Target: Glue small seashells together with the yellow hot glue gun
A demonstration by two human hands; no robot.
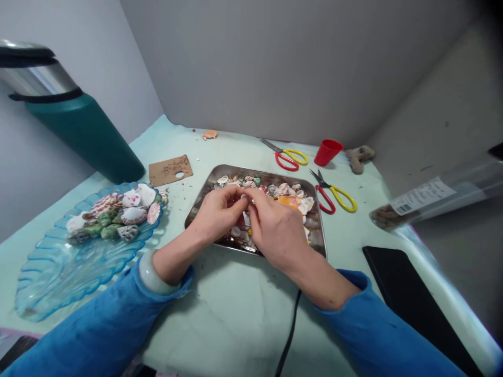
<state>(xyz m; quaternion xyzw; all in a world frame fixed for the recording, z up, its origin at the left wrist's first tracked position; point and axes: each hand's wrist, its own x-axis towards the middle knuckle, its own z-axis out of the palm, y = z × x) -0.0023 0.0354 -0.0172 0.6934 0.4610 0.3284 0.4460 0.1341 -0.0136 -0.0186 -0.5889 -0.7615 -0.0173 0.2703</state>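
My left hand (218,212) and my right hand (281,230) meet over a shallow metal tray (323,233), fingertips pinched together. Between them shows a small greyish bit (247,198), too small to name. Around and below my hands, the tray holds many small seashells (285,188), mostly white, spotted and reddish. An orange piece (288,201) lies among them beside my right hand. My fingers hide the middle of the tray.
Left are a blue shell-shaped dish (78,280) of larger shells, a green bottle (88,136) and a brown card (167,170). Beyond and right lie two scissors (288,157), (334,193), a red cup (328,152), a clear tube (444,191) and a black slab (412,298). A black cable (290,330) runs in front.
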